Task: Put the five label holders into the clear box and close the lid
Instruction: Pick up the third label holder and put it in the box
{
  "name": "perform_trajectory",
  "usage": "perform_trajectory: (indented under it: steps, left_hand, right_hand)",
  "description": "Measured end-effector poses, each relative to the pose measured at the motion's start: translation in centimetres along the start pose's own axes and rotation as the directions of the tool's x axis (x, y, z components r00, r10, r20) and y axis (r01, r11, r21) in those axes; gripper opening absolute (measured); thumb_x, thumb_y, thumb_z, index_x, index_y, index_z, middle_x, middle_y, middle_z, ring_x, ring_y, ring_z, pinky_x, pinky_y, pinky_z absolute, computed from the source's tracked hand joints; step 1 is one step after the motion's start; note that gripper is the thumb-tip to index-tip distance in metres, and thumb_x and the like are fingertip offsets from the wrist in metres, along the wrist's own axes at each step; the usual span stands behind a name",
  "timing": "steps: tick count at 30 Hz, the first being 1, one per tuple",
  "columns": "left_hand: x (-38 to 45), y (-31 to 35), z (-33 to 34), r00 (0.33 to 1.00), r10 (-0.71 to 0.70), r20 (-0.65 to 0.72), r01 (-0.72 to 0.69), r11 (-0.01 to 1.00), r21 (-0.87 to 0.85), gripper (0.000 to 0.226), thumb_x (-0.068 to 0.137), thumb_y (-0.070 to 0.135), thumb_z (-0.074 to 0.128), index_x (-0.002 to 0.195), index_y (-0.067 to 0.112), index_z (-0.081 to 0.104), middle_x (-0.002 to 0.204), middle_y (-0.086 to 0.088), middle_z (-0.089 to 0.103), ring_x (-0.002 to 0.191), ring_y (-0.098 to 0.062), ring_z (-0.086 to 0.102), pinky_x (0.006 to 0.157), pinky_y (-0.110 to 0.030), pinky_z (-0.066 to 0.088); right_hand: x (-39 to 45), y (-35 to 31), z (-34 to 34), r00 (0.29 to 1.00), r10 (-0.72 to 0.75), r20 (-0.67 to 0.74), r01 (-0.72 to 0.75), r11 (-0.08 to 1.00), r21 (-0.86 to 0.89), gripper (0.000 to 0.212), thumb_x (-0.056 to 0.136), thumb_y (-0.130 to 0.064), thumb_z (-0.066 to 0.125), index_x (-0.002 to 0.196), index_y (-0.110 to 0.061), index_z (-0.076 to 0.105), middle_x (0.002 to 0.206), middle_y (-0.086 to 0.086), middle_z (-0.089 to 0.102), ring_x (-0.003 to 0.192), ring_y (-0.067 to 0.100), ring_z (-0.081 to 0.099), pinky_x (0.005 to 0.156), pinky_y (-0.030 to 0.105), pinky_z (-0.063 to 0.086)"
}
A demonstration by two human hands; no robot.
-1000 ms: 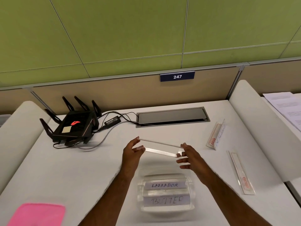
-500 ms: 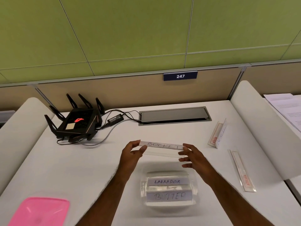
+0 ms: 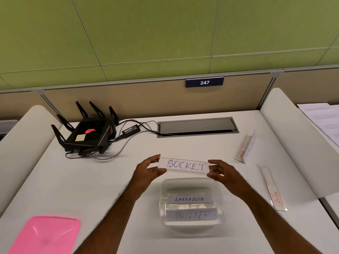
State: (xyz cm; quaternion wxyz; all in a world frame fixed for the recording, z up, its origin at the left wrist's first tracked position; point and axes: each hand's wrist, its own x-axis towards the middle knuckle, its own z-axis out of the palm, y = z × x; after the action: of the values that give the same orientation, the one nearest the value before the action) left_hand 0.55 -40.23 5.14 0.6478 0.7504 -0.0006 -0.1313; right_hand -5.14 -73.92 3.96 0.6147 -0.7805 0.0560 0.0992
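A clear label holder marked SOCKET is held level above the far side of the open clear box, where two holders lie; two others lie right.

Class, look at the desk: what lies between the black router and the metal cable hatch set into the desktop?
In the head view, a small black power adapter and its dark cables lie on the white desk between the router and the hatch.
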Motion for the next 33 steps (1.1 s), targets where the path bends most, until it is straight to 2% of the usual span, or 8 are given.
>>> perform_trajectory:
  steps: [3,6,9,14,18,22,29,33]
  left_hand:
    - [-0.2,0.0,-0.1,0.999,-0.010,0.043,0.009,1.000,0.010,0.064,0.073,0.022,0.090,0.128,0.038,0.063,0.121,0.017,0.068,0.101,-0.011,0.073,0.077,-0.018,0.058]
    - [-0.4,-0.2,0.0,0.997,-0.006,0.074,0.005,1.000,0.009,0.065,0.072,0.017,0.091,0.127,0.036,0.064,0.124,0.011,0.067,0.104,-0.015,0.073,0.081,-0.025,0.060]
    - [-0.5,-0.4,0.0,0.996,0.007,0.087,-0.010,0.999,0.031,0.063,0.070,0.015,0.092,0.122,0.037,0.065,0.126,0.005,0.065,0.107,-0.017,0.072,0.088,-0.032,0.060]
    - [-0.5,-1.0,0.4,0.994,0.021,0.111,-0.034,0.993,0.117,0.065,0.064,0.022,0.095,0.117,0.041,0.063,0.120,0.012,0.066,0.108,-0.018,0.070,0.087,-0.029,0.059]
    - [-0.6,-1.5,0.9,0.989,0.066,0.134,-0.089,0.982,0.169,0.069,0.062,0.024,0.095,0.121,0.040,0.063,0.120,0.016,0.064,0.111,-0.016,0.068,0.095,-0.031,0.055]
    - [-0.7,-1.7,1.1,0.987,0.087,0.136,-0.114,0.972,0.206,0.065,0.064,0.021,0.094,0.119,0.039,0.065,0.123,0.015,0.063,0.111,-0.011,0.067,0.098,-0.023,0.051]
    - [-0.9,-2.2,1.5,0.990,0.083,0.117,-0.106,0.974,0.199,0.065,0.065,0.006,0.093,0.120,0.027,0.065,0.121,0.007,0.063,0.112,-0.012,0.067,0.099,-0.024,0.052]
    - [-1.0,-2.2,1.6,0.990,0.089,0.108,-0.107,0.978,0.180,0.064,0.064,0.001,0.092,0.119,0.021,0.066,0.121,0.002,0.063,0.111,-0.015,0.067,0.090,-0.021,0.055]
  right_hand:
    - [0.0,0.4,-0.5,1.000,0.009,0.029,-0.005,0.991,-0.130,0.065,0.070,-0.048,0.084,0.129,-0.035,0.059,0.113,-0.008,0.070,0.106,0.002,0.067,0.088,0.020,0.054]
    - [-0.1,0.5,-0.6,1.000,0.012,0.025,-0.007,0.978,-0.209,0.060,0.075,-0.040,0.084,0.129,-0.038,0.056,0.115,-0.015,0.068,0.107,-0.007,0.063,0.083,0.012,0.052]
    - [-0.2,0.6,-0.7,1.000,-0.017,0.006,0.018,0.966,-0.257,0.060,0.079,-0.035,0.083,0.131,-0.039,0.054,0.118,-0.017,0.066,0.110,-0.004,0.061,0.083,0.017,0.053]
    - [-0.1,1.1,-1.0,0.998,-0.061,0.031,0.068,0.921,-0.384,0.069,0.084,-0.037,0.079,0.144,-0.037,0.044,0.124,-0.017,0.061,0.112,0.001,0.059,0.086,0.021,0.054]
    - [-0.1,1.6,-1.4,0.994,-0.080,0.080,0.109,0.864,-0.491,0.069,0.088,-0.042,0.074,0.148,-0.038,0.040,0.129,-0.016,0.058,0.111,0.000,0.054,0.081,0.016,0.050]
    - [-0.1,2.0,-1.4,0.993,-0.092,0.079,0.120,0.833,-0.539,0.065,0.088,-0.045,0.071,0.146,-0.040,0.041,0.131,-0.017,0.056,0.110,-0.004,0.050,0.082,0.013,0.044]
    - [-0.2,2.6,-1.2,0.994,-0.094,0.059,0.111,0.795,-0.597,0.063,0.089,-0.049,0.068,0.145,-0.043,0.040,0.128,-0.017,0.056,0.111,0.003,0.051,0.095,0.031,0.050]
    - [-0.1,2.7,-1.1,0.993,-0.107,0.055,0.117,0.767,-0.631,0.062,0.089,-0.052,0.067,0.144,-0.044,0.040,0.126,-0.021,0.055,0.106,0.000,0.050,0.083,0.014,0.043]
